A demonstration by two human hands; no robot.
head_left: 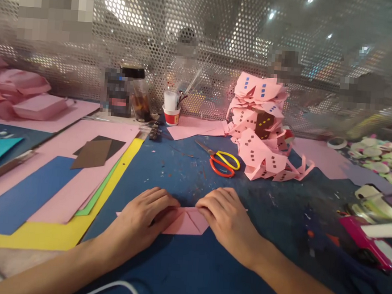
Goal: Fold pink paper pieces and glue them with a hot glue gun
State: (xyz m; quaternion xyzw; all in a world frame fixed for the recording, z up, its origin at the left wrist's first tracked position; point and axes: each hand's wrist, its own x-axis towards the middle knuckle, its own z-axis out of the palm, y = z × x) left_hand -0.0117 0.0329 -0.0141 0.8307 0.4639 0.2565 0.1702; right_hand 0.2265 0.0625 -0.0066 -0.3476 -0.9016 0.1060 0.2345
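Observation:
A folded piece of pink paper (187,222) lies flat on the blue work surface, with crease lines running across it. My left hand (149,215) has its fingers closed on the paper's left part, and my right hand (222,220) pinches the upper right edge. Both hands cover the paper's sides, so only the middle and small tips show. Beyond them rest scissors (220,160) with one yellow and one red handle, blades slightly apart. Behind the scissors stands a heap of folded pink paper pieces (260,158) bearing small dark and blue squares.
Stacked coloured sheets (50,195) lie at left, near more pink paper forms (41,105). A red and white cup (171,114) and a dark-lidded jar (141,100) stand by the perforated metal panel (217,41). A glue gun (330,246) sits at right; a white cable (115,284) lies in front.

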